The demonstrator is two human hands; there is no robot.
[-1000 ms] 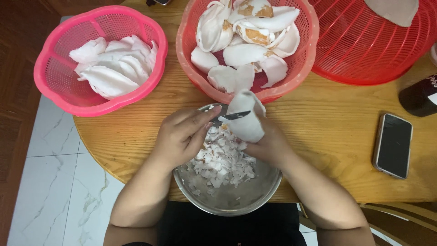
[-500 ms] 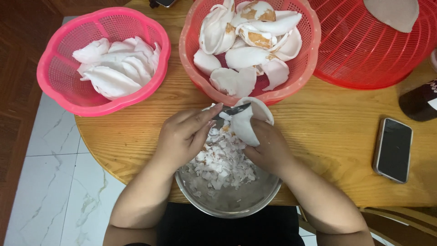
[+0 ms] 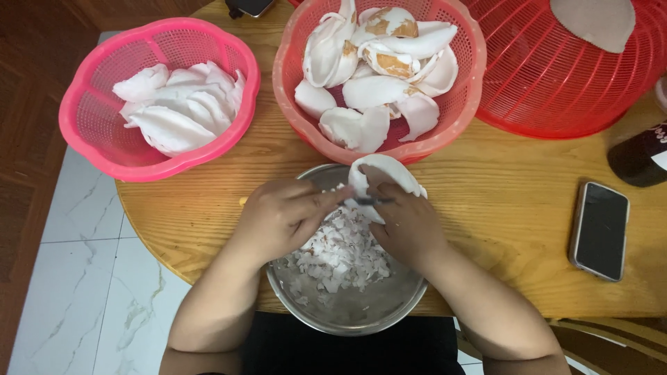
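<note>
over a steel bowl [image 3: 389,316] of shavings, the right hand [image 3: 406,226] grips a curved white coconut piece [image 3: 382,175]; the left hand [image 3: 281,219] clenches a peeler. the piece looks stiff, slick, best held by its rim.

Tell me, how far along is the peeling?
Done: clean white pieces fill the pink basket, and shavings lie in the metal bowl. In hand: the hands work one piece. Left: brown-skinned pieces heaped in the middle basket.
</note>
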